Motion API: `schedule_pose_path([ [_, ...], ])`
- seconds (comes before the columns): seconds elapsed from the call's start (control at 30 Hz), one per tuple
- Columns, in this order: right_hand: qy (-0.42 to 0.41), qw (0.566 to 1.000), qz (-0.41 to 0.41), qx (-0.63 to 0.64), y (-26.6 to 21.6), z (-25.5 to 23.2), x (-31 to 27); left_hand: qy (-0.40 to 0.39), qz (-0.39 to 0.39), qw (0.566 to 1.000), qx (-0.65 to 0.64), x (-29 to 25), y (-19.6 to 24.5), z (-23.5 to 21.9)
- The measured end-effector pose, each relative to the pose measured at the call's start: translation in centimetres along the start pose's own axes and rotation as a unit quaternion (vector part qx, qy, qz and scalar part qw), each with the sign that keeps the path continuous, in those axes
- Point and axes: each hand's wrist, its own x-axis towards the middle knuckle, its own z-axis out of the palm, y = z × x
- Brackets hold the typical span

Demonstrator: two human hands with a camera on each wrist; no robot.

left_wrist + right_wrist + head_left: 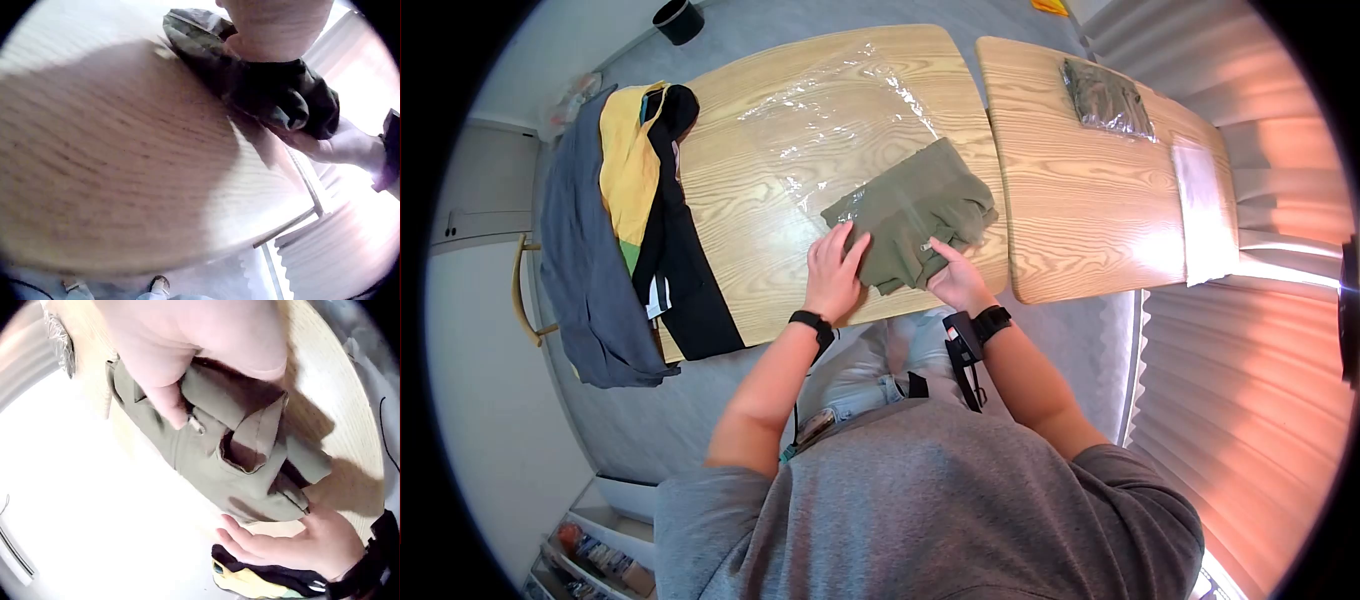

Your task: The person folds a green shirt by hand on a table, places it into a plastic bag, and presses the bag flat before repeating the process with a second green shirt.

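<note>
A folded olive-green garment (915, 205) with a small metal zip pull (197, 425) lies near the table's front edge. My right hand (958, 278) grips its right side, thumb on top beside the zip pull and the other fingers under the cloth. At the left edge, my left hand (835, 272) holds the garment with fingers on top, its thumb hidden by the cloth. In the right wrist view, folds and an open loop of fabric bulge at the near end. A clear plastic bag (840, 115) lies flat behind the garment, partly overlapping its left corner.
Grey, yellow and black clothes (628, 200) hang over the left end of the wooden table (730, 250). A second table (1080, 220) on the right carries a bagged dark green garment (1108, 98) and a flat clear packet (1200, 210). A narrow gap separates the tables.
</note>
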Motion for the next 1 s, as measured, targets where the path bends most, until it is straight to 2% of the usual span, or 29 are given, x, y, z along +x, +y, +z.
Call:
schedule_pose_path([
  [0.03, 0.000, 1.000, -0.001, -0.002, -0.1, 0.1, 0.1, 0.027, 0.019, 0.999, -0.037, -0.4, 0.4, -0.6],
  [0.07, 0.013, 1.000, 0.009, 0.022, -0.1, 0.2, 0.2, 0.022, 0.051, 0.996, -0.076, -1.0, 1.1, -1.2],
  [0.1, 0.026, 0.998, 0.018, 0.047, 0.1, 0.3, 0.3, -0.108, 0.088, 0.984, -0.112, -1.3, 1.7, -1.8],
  [0.13, 0.026, 0.998, 0.019, 0.046, 0.2, 1.0, 0.2, -0.071, 0.183, 0.967, -0.164, -1.7, 2.7, -1.8],
  [0.17, 0.032, 0.998, 0.016, 0.058, 0.3, 1.7, 0.2, -0.056, 0.242, 0.946, -0.209, -2.1, 3.8, -1.4],
  [0.23, 0.036, 0.997, 0.016, 0.068, 0.5, 2.1, 0.6, -0.168, 0.217, 0.923, -0.268, -2.5, 5.7, 0.0],
  [0.27, 0.050, 0.995, 0.040, 0.071, 0.5, 1.9, 1.0, -0.166, 0.216, 0.924, -0.266, -2.1, 6.2, 0.8],
  [0.33, 0.063, 0.993, 0.065, 0.069, 0.4, 0.3, 2.2, -0.244, 0.078, 0.955, -0.149, -0.7, 7.0, 2.0],
  [0.37, 0.054, 0.993, 0.080, 0.063, 0.6, -0.9, 2.8, -0.240, 0.076, 0.956, -0.149, 0.3, 7.1, 2.6],
  [0.4, 0.046, 0.993, 0.095, 0.057, 0.7, -1.7, 3.1, -0.344, -0.017, 0.932, -0.114, 1.6, 7.0, 3.1],
  [0.43, 0.044, 0.993, 0.097, 0.052, 0.9, -0.3, 2.4, -0.440, -0.109, 0.888, -0.078, 2.3, 6.8, 3.5],
  [0.47, 0.033, 0.997, 0.061, 0.044, 1.3, 1.1, 1.7, -0.384, -0.142, 0.907, -0.097, 1.0, 5.5, 6.4],
  [0.5, 0.021, 0.999, 0.024, 0.036, 1.6, 2.4, 1.3, -0.377, -0.143, 0.910, -0.097, 0.7, 5.4, 6.9],
  [0.53, 0.018, 0.999, 0.015, 0.031, 1.8, 2.5, 1.3, -0.225, -0.150, 0.955, -0.125, 0.3, 5.6, 7.1],
  [0.57, 0.016, 0.999, 0.016, 0.025, 1.7, 2.5, 1.6, -0.067, -0.154, 0.975, -0.148, 0.2, 5.7, 7.5],
  [0.6, 0.019, 0.999, 0.020, 0.030, 1.7, 2.4, 1.9, -0.143, -0.190, 0.958, -0.162, 0.8, 5.7, 6.0],
  [0.63, 0.023, 0.999, 0.023, 0.037, 1.7, 2.4, 2.3, -0.083, -0.122, 0.983, -0.112, 0.9, 5.4, 5.8],
  [0.67, 0.019, 0.999, 0.017, 0.033, 1.7, 2.4, 2.8, -0.230, -0.149, 0.958, -0.087, 1.0, 5.2, 5.7],
  [0.7, 0.016, 0.999, 0.019, 0.030, 1.6, 2.8, 3.2, -0.372, -0.175, 0.910, -0.061, 1.8, 5.4, 3.8],
  [0.73, 0.003, 0.999, 0.033, 0.020, 1.6, 3.4, 3.6, -0.369, -0.178, 0.910, -0.060, 2.4, 5.4, 2.8],
  [0.8, -0.013, 0.999, 0.050, 0.009, 1.6, 4.1, 4.7, -0.471, -0.167, 0.866, -0.018, 3.2, 5.2, 1.9],
  [0.83, -0.023, 0.998, 0.056, 0.004, 1.6, 4.1, 5.7, -0.469, -0.171, 0.866, -0.017, 2.5, 4.9, 2.4],
  [0.9, -0.034, 0.997, 0.064, 0.000, 1.8, 3.8, 7.6, -0.237, -0.103, 0.965, 0.041, -0.3, 4.7, 3.8],
  [0.97, -0.012, 0.999, 0.041, -0.005, 2.1, 3.0, 10.1, -0.222, -0.093, 0.969, 0.061, -1.4, 4.7, 3.1],
  [1.0, 0.047, 0.996, 0.080, 0.010, 2.1, 3.6, 11.0, -0.207, -0.077, 0.973, 0.066, -2.0, 4.6, 2.7],
])
